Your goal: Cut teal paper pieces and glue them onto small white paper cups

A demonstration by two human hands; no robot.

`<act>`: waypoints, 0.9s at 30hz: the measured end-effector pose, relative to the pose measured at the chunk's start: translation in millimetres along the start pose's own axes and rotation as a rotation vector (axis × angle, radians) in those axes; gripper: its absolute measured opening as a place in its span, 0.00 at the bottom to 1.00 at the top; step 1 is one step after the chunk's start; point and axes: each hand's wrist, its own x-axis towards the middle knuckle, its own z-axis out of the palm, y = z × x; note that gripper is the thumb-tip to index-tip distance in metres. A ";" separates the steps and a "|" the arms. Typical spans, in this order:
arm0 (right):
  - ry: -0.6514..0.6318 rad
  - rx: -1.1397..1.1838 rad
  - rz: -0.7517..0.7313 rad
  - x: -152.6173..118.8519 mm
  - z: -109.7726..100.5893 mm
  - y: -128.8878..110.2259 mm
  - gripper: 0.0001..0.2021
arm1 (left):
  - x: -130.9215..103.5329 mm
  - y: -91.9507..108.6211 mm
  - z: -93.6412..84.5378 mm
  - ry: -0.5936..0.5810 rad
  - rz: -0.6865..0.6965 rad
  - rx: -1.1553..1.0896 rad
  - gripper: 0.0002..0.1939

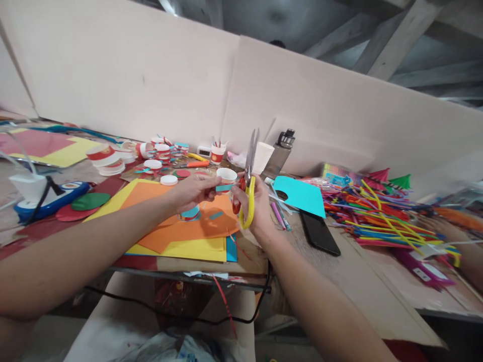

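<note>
My left hand point(198, 191) pinches the side of a cut-down white paper cup point(227, 174) with a light blue strip point(224, 188) around its lower part. In my right hand point(260, 203) is a pair of scissors point(247, 203) with yellow and red handles, its blades pointing up and slightly apart. The right fingertips reach to the cup's right side; whether they press the strip is hard to tell. Under the hands lie orange paper point(151, 211) and yellow paper point(188, 245). A blue paper scrap point(216, 216) rests on the orange sheet, near a small blue-topped piece point(189, 213).
Several red-and-white cup pieces point(162, 151) stand at the back left, near a blue power strip point(56, 201). To the right are a turquoise sheet point(302, 193), a black phone point(320, 231), a bottle point(279, 153) and pipe cleaners point(377, 221). Another person's arm point(464, 251) shows at far right.
</note>
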 end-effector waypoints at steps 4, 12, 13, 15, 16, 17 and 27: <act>0.036 0.045 0.059 1.1 -1.5 0.8 0.21 | -1.6 3.0 -3.6 -0.022 -0.046 -0.046 0.18; 0.052 0.019 0.058 -0.3 -0.4 -2.0 0.21 | -3.4 -1.8 5.0 -0.020 0.109 0.057 0.10; 0.047 0.013 0.062 -0.8 0.7 -2.5 0.20 | -3.1 -2.1 5.4 -0.003 0.117 0.054 0.09; 0.032 0.003 0.070 -2.1 3.3 -3.1 0.19 | -2.3 -2.4 5.4 0.014 0.127 0.030 0.08; 0.022 0.000 0.071 -3.0 4.9 -3.2 0.19 | -1.9 -2.4 5.3 0.017 0.127 0.007 0.07; 0.015 -0.001 0.071 -4.0 6.6 -3.3 0.19 | -1.6 -2.5 5.5 0.020 0.124 -0.025 0.07; 0.093 -0.001 0.073 -12.1 15.8 -11.5 0.17 | -8.7 -6.0 20.8 0.036 0.112 -0.145 0.10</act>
